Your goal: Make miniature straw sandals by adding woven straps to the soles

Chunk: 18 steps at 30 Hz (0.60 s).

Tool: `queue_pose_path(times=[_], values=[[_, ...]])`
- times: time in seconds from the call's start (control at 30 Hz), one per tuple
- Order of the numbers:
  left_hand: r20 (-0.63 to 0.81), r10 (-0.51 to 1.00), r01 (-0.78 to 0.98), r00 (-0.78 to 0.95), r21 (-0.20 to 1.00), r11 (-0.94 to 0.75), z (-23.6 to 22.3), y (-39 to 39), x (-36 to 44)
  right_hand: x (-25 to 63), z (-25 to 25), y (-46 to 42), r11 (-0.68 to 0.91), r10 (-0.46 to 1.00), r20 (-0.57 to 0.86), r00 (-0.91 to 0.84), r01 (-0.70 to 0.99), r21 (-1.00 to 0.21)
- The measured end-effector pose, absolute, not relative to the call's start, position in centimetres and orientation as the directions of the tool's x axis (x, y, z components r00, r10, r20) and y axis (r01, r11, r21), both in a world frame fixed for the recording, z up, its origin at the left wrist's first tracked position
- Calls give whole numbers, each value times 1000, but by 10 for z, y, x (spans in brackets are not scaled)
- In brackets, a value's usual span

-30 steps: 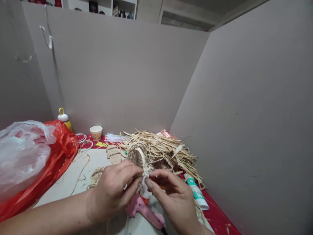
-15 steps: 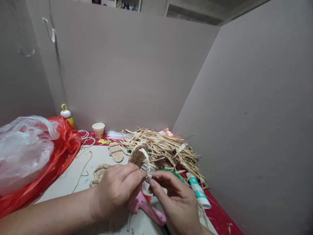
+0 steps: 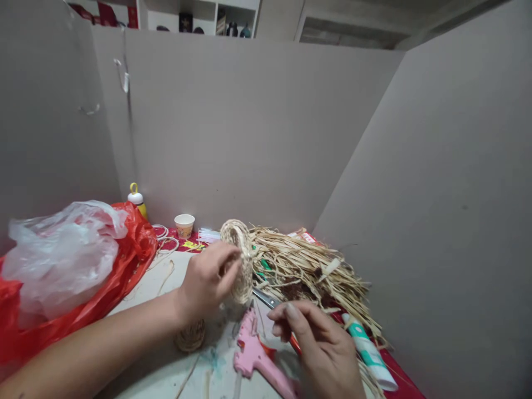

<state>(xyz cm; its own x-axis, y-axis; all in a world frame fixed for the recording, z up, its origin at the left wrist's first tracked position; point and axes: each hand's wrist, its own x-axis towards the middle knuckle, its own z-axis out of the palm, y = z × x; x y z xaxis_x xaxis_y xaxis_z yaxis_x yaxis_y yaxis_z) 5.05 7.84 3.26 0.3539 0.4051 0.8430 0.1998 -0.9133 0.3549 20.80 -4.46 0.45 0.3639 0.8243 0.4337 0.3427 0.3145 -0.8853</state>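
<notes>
My left hand (image 3: 211, 277) pinches a small woven straw slipper (image 3: 246, 266) by its edge, holding it upright above the table. A pale strip shows on the slipper's inner face. To its right, my right hand (image 3: 318, 338) is off the slipper, fingers loosely bent and apart, with nothing visible in them. Under those fingers lies a pair of scissors (image 3: 268, 299), partly hidden, blades pointing toward the straw. A pink glue gun (image 3: 254, 349) rests between my hands, nozzle away from me. Another woven straw piece (image 3: 191, 336) sits below my left wrist.
A heap of dry straw (image 3: 307, 257) covers the back right, beside a green-and-white tube (image 3: 369, 352). Red and clear plastic bags (image 3: 66, 255) crowd the left. A paper cup (image 3: 184, 225) and a yellow bottle (image 3: 137, 200) stand by the grey partition (image 3: 257, 127).
My right hand has let go of the slipper's strip and moved right. My left hand has raised and turned the slipper. The view has shifted, uncovering the glue gun and scissors.
</notes>
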Motion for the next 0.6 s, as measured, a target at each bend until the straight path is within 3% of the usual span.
queue_pose_path(times=[0.1, 0.13, 0.4, 0.6], values=[[602, 769, 180, 217, 749, -637, 34, 125, 57, 207, 5, -42, 280, 835, 400, 377, 334, -900], [543, 811, 178, 217, 795, -580, 32, 141, 60, 207, 3, -41, 268, 847, 386, 365, 334, -904], [81, 938, 228, 338, 960, -165, -6, 207, 63, 212, -10, -38, 151, 922, 261, 286, 356, -922], [105, 973, 223, 207, 963, -151, 19, 212, 23, 214, -15, -29, 169, 962, 231, 145, 350, -921]])
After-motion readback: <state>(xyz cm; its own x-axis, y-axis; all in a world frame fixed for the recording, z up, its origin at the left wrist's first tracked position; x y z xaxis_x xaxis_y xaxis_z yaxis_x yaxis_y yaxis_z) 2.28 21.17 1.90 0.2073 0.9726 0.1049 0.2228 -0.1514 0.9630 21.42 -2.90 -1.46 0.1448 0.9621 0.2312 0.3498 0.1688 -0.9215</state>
